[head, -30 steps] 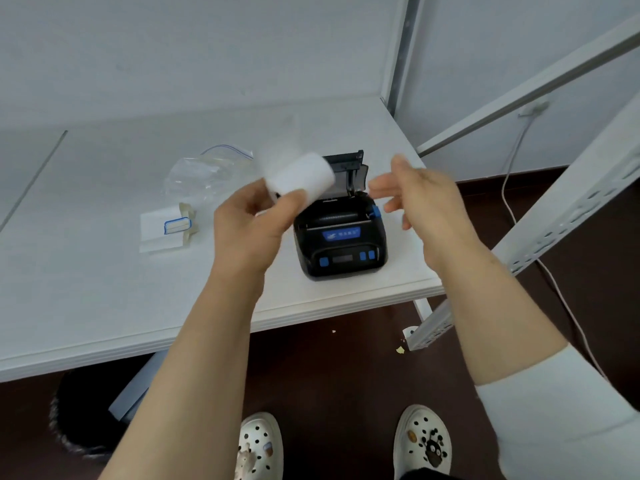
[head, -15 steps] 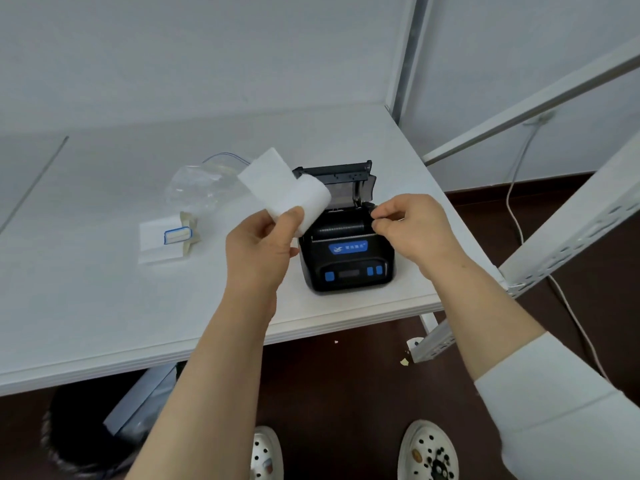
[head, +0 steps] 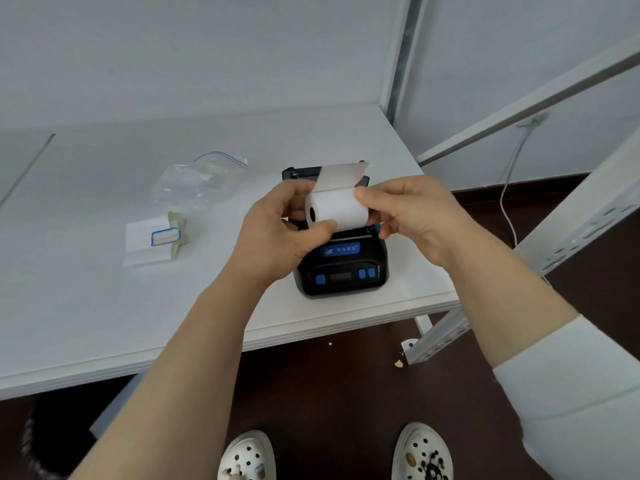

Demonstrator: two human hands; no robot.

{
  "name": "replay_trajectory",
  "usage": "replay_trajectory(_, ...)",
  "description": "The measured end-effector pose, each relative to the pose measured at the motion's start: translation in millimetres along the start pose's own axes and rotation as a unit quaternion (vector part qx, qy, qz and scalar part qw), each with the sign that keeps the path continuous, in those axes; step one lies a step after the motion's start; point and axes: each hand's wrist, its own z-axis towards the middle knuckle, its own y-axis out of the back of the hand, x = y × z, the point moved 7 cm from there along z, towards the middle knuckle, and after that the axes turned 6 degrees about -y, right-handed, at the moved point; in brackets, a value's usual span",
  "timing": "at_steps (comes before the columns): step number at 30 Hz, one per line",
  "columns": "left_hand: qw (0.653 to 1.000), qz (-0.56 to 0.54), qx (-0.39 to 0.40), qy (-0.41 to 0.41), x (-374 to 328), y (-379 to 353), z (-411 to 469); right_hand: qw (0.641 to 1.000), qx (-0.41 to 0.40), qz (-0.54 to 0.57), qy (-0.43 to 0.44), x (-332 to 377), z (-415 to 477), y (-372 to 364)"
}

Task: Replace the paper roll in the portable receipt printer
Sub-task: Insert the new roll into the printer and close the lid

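A black receipt printer with blue buttons stands near the table's front right edge, its lid raised at the back. Just above its open bay I hold a white paper roll between both hands. My left hand grips the roll's left end, thumb under the front. My right hand pinches the right end with thumb on top. A loose strip of paper rises from the roll toward the lid. The bay itself is hidden behind the roll.
On the white table, left of the printer, lie a clear zip bag and a white card with a small blue-edged label. A slanted metal frame and a hanging cable stand at the right. My shoes show below.
The roll has moved right and down to sit over the printer's bay. My right hand left the printer and took hold of the roll's right end.
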Motion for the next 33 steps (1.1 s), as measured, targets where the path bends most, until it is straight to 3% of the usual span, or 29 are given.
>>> replay_trajectory(7,0.986,0.143,0.08,-0.011,1.1,-5.6,23.6,0.999,-0.046,-0.022,0.014,-1.8,3.7,3.3)
replay_trajectory(20,0.927,0.318,0.196,0.028,-3.8,-16.4,37.9,0.965,-0.1,-0.238,0.039,5.1,15.4,-8.0)
replay_trajectory(26,0.91,0.362,0.204,0.009,2.9,-19.9,43.3,0.929,-0.095,-0.356,0.032,8.5,13.0,-18.7)
replay_trajectory(33,0.902,0.387,0.189,-0.032,0.1,-17.8,39.7,0.913,-0.096,-0.392,0.067,10.0,8.0,-20.2)
